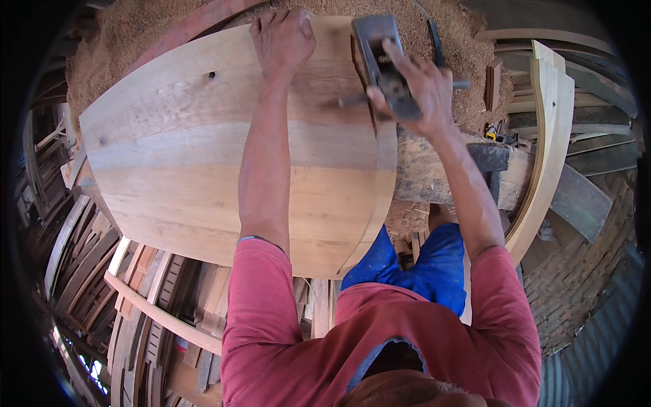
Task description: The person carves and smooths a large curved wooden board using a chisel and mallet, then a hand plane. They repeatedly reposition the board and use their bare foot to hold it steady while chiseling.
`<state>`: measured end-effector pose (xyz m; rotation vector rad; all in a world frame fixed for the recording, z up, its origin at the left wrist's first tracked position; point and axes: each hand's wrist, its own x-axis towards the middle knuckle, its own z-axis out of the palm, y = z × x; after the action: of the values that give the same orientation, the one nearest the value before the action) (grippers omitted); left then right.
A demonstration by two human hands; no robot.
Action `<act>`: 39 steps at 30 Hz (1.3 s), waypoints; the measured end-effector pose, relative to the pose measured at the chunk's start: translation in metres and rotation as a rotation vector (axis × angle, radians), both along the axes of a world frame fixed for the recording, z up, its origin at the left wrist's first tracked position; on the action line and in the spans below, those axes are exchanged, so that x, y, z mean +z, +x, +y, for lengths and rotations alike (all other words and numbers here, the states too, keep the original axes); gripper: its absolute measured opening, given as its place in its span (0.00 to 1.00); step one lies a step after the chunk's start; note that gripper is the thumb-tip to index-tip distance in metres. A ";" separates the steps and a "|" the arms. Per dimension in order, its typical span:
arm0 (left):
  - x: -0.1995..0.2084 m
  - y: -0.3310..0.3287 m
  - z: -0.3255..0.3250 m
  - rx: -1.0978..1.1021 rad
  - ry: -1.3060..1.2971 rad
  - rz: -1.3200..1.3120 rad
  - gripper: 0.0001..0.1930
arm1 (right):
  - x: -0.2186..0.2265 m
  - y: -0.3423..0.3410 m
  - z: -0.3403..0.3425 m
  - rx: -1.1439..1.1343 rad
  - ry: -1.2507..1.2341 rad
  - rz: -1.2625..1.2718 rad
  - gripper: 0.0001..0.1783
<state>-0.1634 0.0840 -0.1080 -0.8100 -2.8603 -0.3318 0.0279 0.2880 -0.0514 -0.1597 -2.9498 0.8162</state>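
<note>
A wide wooden panel (224, 146) with curved edges and a small dark knot hole lies in front of me. My left hand (283, 42) is closed at its far edge, knuckles up and fingers curled over the rim. In my right hand (427, 91) is a hand plane (381, 64) with a dark metal body and a crosswise handle. The plane sits at the panel's right end, beside a dark uneven edge. Motion blurs the handle and the fingers a little, and the plane's underside is hidden.
Wood shavings (461, 41) are heaped beyond the panel. A thick timber beam (427, 166) runs underneath to the right. Curved boards (549, 136) stand at the right, and a small yellow and black tool (500, 136) lies near them. Stacked timber pieces (146, 319) fill the lower left.
</note>
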 end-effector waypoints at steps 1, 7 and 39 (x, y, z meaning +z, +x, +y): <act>0.002 0.001 -0.001 0.006 0.012 0.018 0.10 | 0.006 0.038 -0.008 0.040 0.006 -0.050 0.50; -0.006 -0.001 -0.002 0.000 -0.022 -0.032 0.13 | 0.002 0.024 -0.019 -0.061 0.023 -0.048 0.47; -0.006 -0.005 -0.006 0.019 -0.041 -0.054 0.14 | 0.016 0.068 -0.017 0.066 0.004 -0.149 0.39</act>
<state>-0.1682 0.0781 -0.1143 -0.7925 -2.9323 -0.2986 0.0962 0.2714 -0.0351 -0.1290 -3.1111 0.8413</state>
